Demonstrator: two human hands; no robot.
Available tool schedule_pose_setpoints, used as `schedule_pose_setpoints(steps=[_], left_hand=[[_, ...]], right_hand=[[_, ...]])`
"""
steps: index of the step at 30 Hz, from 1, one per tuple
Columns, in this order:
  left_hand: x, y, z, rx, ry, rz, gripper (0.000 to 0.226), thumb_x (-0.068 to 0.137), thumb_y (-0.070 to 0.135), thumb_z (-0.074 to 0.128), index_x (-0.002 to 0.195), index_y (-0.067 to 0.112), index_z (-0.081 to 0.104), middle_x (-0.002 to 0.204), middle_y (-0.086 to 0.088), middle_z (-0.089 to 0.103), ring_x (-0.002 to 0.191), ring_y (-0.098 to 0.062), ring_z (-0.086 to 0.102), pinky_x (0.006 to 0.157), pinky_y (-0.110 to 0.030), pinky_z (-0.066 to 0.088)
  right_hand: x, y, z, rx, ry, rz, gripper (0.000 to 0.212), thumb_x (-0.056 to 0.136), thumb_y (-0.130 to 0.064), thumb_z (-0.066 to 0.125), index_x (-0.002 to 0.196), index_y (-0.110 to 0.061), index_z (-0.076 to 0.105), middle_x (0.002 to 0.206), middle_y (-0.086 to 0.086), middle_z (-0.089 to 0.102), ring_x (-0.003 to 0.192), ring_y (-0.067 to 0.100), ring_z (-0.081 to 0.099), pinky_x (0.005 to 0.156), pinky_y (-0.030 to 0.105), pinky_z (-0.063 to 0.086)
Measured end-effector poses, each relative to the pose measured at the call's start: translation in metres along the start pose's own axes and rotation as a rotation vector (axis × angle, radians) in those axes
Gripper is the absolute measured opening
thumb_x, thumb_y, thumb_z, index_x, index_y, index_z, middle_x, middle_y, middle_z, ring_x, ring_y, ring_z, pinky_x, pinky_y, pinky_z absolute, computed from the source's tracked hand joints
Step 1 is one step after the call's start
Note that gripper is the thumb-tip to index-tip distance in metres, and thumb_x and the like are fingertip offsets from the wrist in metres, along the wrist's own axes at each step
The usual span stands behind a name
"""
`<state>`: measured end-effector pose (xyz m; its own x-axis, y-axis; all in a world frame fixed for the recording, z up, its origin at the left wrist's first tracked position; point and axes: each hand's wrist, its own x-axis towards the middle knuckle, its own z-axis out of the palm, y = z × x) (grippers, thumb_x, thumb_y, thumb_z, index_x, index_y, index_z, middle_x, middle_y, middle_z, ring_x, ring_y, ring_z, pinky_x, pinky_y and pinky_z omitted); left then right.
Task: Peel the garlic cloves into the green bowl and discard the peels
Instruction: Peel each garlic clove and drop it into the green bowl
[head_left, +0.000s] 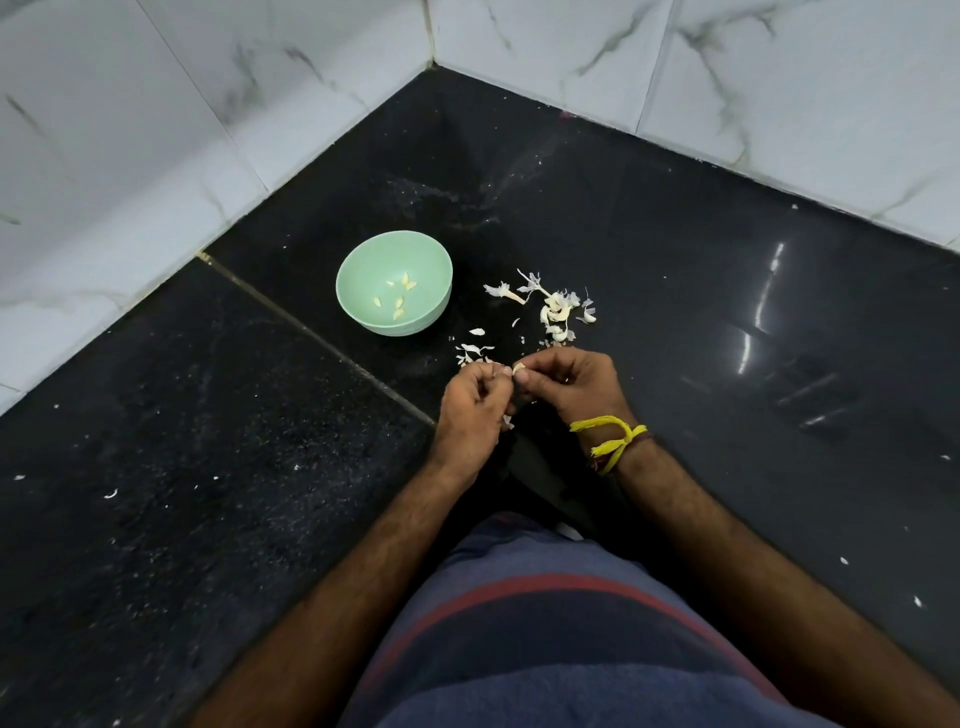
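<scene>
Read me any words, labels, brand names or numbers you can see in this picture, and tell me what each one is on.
None: no text can be read anywhere in this view.
The green bowl is plain, with no mark or label showing.
The wall tiles carry only grey veining, and the black counter only specks and reflections.
The striped shirt and the yellow thread on the wrist bear no print.

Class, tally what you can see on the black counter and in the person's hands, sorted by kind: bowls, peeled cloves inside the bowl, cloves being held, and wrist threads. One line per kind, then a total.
Green bowl: 1
Peeled cloves in the bowl: 6
Clove held between left hand and right hand, at: 1
Yellow wrist thread: 1
Total: 9
</scene>
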<state>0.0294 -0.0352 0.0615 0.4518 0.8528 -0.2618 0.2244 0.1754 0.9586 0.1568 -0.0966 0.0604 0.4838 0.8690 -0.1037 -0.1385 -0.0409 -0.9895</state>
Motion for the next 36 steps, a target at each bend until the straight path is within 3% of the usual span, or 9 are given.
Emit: schedule_pose_setpoints(steps=[3,7,10,12,17,20,25,31,36], left_hand=[[0.0,0.004,0.0,0.027,-0.013,0.015,0.022,0.096,0.024,0.06,0.094,0.002,0.064,0.072,-0.005,0.064,0.061,-0.007,0.057,0.056,-0.024,0.046],[0.002,0.001,0.0,0.173,0.006,0.064,0.03,0.085,0.037,0.057,0.088,0.008,0.064,0.081,-0.02,0.066,0.066,-0.027,0.058,0.068,-0.044,0.054],[0.0,-0.002,0.0,0.226,-0.001,0.083,0.02,0.085,0.034,0.06,0.082,0.015,0.065,0.071,-0.007,0.065,0.066,-0.024,0.06,0.071,-0.049,0.054],[-0.002,0.0,-0.001,0.199,0.018,0.12,0.016,0.087,0.031,0.066,0.081,0.016,0.069,0.067,-0.002,0.065,0.064,-0.016,0.059,0.068,-0.047,0.055],[0.002,0.012,-0.003,0.201,0.144,0.249,0.006,0.088,0.018,0.076,0.09,0.013,0.079,0.076,0.004,0.075,0.072,-0.015,0.072,0.072,-0.036,0.061],[0.002,0.013,-0.005,0.249,0.156,0.341,0.012,0.087,0.015,0.077,0.1,0.016,0.079,0.083,0.008,0.075,0.073,-0.01,0.069,0.073,-0.027,0.059],[0.002,0.012,-0.01,0.364,0.166,0.516,0.009,0.084,0.006,0.077,0.086,0.014,0.078,0.079,0.007,0.07,0.07,-0.004,0.063,0.068,-0.019,0.052],[0.003,0.01,-0.012,0.424,0.148,0.512,0.007,0.082,0.006,0.076,0.082,0.013,0.077,0.079,0.005,0.069,0.071,-0.004,0.061,0.067,-0.011,0.046],[0.004,0.005,-0.014,0.479,0.14,0.544,0.003,0.083,0.006,0.076,0.083,0.008,0.076,0.08,0.001,0.068,0.072,-0.008,0.06,0.066,-0.012,0.047]], right_hand=[[-0.003,0.003,0.0,0.079,0.004,0.02,0.01,0.083,-0.001,0.073,0.091,0.004,0.071,0.086,0.026,0.071,0.078,0.037,0.068,0.079,0.049,0.058],[-0.002,-0.002,-0.002,0.238,0.031,0.034,0.005,0.085,0.003,0.068,0.09,0.002,0.069,0.077,0.014,0.07,0.069,0.023,0.065,0.07,0.032,0.058],[0.003,-0.007,-0.005,0.393,0.036,0.081,0.007,0.087,0.005,0.063,0.092,0.004,0.067,0.076,0.01,0.069,0.066,0.019,0.064,0.067,0.026,0.055],[0.004,-0.009,-0.009,0.432,0.008,0.123,0.009,0.087,0.003,0.063,0.095,0.005,0.067,0.078,0.011,0.069,0.069,0.019,0.065,0.069,0.027,0.056],[0.002,-0.003,-0.007,0.448,-0.04,0.197,0.011,0.086,0.004,0.063,0.096,0.005,0.068,0.08,0.012,0.07,0.072,0.019,0.067,0.07,0.027,0.057],[0.002,-0.001,-0.003,0.429,-0.049,0.186,0.016,0.081,0.0,0.067,0.096,0.006,0.069,0.086,0.018,0.071,0.075,0.024,0.068,0.075,0.032,0.058],[0.0,0.0,0.001,0.423,-0.009,0.165,0.02,0.077,0.0,0.071,0.096,0.009,0.069,0.086,0.022,0.072,0.078,0.03,0.071,0.081,0.04,0.06],[-0.004,0.002,0.007,0.363,0.035,0.141,0.019,0.081,0.002,0.071,0.098,0.01,0.07,0.093,0.029,0.071,0.089,0.043,0.07,0.084,0.045,0.059],[-0.008,0.0,0.008,0.236,0.051,0.114,0.02,0.082,0.003,0.072,0.102,0.007,0.071,0.095,0.022,0.074,0.091,0.035,0.072,0.085,0.039,0.058]])
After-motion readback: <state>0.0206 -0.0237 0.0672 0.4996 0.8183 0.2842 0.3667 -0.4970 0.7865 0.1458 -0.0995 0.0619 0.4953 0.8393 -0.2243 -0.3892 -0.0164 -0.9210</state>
